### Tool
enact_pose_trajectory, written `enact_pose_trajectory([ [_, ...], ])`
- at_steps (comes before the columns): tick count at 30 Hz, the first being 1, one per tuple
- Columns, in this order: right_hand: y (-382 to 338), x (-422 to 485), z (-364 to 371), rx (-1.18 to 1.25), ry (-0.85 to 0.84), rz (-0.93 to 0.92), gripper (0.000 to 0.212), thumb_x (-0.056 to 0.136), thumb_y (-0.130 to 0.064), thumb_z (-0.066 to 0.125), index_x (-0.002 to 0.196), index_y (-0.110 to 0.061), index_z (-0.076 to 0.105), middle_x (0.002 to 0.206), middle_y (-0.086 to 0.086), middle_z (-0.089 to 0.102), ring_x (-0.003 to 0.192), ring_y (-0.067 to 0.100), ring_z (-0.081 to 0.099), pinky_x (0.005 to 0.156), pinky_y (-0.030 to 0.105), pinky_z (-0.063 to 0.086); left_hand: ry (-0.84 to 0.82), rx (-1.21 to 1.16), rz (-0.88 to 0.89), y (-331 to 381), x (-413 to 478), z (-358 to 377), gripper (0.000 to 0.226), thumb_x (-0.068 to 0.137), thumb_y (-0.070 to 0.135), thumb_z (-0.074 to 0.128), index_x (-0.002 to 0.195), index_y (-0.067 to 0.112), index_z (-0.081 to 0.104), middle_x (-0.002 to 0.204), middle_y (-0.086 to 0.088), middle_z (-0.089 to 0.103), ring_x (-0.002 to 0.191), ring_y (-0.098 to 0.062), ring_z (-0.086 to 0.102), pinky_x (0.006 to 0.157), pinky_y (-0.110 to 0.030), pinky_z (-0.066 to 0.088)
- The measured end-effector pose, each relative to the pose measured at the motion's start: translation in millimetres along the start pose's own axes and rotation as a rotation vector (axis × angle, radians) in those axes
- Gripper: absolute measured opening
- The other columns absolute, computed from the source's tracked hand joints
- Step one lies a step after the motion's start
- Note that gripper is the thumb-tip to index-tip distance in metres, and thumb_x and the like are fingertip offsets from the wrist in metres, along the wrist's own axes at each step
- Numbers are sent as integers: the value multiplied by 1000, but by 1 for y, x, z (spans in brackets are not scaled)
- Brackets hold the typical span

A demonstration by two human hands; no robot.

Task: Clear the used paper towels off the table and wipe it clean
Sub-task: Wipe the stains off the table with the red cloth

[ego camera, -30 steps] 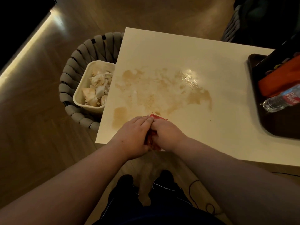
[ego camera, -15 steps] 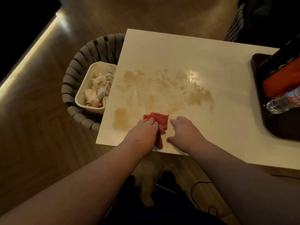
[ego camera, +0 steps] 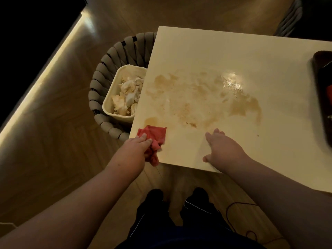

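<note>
A red cloth (ego camera: 156,135) lies on the near left corner of the cream table (ego camera: 215,51), partly hanging over the front edge. My left hand (ego camera: 134,150) grips its bunched near part, fingertips on top of it. My right hand (ego camera: 224,148) rests flat on the tabletop by the front edge, fingers spread, holding nothing. Brown smeared stains (ego camera: 197,105) and a wet shiny patch (ego camera: 231,83) cover the middle of the table. Crumpled used paper towels (ego camera: 127,94) fill a white bin (ego camera: 107,105) beside the table's left edge.
The bin sits inside a grey woven basket-like seat (ego camera: 100,76) pushed against the table's left side. A dark tray (ego camera: 321,87) lies at the table's right end, mostly cut off. A thin cable (ego camera: 231,209) runs on the wooden floor near my feet.
My hands have separated. The left hand has dragged the red cloth leftward to the table's corner, while the right hand let go of it and now rests flat on the table.
</note>
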State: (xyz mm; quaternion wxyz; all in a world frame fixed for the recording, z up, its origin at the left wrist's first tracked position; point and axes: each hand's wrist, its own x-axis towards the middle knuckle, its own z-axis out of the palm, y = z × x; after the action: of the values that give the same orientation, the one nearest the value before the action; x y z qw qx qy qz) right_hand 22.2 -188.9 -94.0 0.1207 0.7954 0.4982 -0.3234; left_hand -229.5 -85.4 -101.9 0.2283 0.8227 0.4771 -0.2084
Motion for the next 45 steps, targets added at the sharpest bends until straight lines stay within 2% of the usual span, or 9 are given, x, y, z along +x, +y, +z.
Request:
enact_pose_trajectory([
  [4,-5,6,-1,-17,-43,24,94,90,-31,75,162,-17,16,169,12,2,155,31,11,118,43,32,52,-8,-8,0,22,-9,68,101,12,57,158,33,28,169,5,16,154,-25,17,124,-44,17],
  [10,-10,9,-6,-61,-55,40,91,89,-30,77,160,-16,22,169,14,7,154,33,19,114,44,38,55,-3,-10,22,72,-37,74,98,3,57,160,30,27,170,1,11,154,-27,19,124,-45,21],
  [13,-10,6,-6,-55,-47,36,92,89,-30,77,161,-16,21,169,13,7,154,32,18,115,43,37,62,16,2,24,68,-29,71,99,6,58,159,29,28,169,0,14,153,-27,22,124,-43,23],
  [17,-7,3,-6,-55,-35,22,93,89,-33,76,161,-18,19,169,12,6,154,31,18,116,44,36,-103,46,47,28,40,-14,74,100,15,62,161,31,22,170,1,9,155,-26,13,125,-39,11],
  [20,-6,3,-4,-55,-40,24,95,91,-33,75,162,-18,14,169,12,3,155,31,13,118,44,32,-8,-9,120,7,1,5,67,102,14,58,158,36,28,168,7,16,153,-21,16,123,-34,12],
  [24,-5,5,-3,-54,-55,28,95,92,-32,73,163,-18,10,169,12,0,155,31,10,118,44,31,30,-106,73,-16,-11,3,63,101,13,58,156,36,35,166,12,22,151,-19,19,121,-31,11],
  [29,-9,9,-6,-51,-85,31,96,92,-30,73,163,-16,9,169,14,-2,156,32,7,119,44,30,174,-273,94,-12,14,-18,46,96,6,63,139,23,63,152,-2,51,137,-26,48,113,-40,38],
  [33,-7,10,-6,-37,-80,30,94,92,-29,73,162,-16,12,169,14,0,156,33,7,119,43,30,153,-216,-42,-1,48,-30,55,100,12,59,150,31,48,164,4,32,149,-20,31,124,-39,24],
  [45,-8,10,-5,-41,-60,37,92,93,-27,73,162,-17,14,169,15,1,155,34,9,117,44,34,69,-18,62,68,46,-27,63,100,20,58,156,38,34,167,7,24,141,-26,33,117,-43,32],
])
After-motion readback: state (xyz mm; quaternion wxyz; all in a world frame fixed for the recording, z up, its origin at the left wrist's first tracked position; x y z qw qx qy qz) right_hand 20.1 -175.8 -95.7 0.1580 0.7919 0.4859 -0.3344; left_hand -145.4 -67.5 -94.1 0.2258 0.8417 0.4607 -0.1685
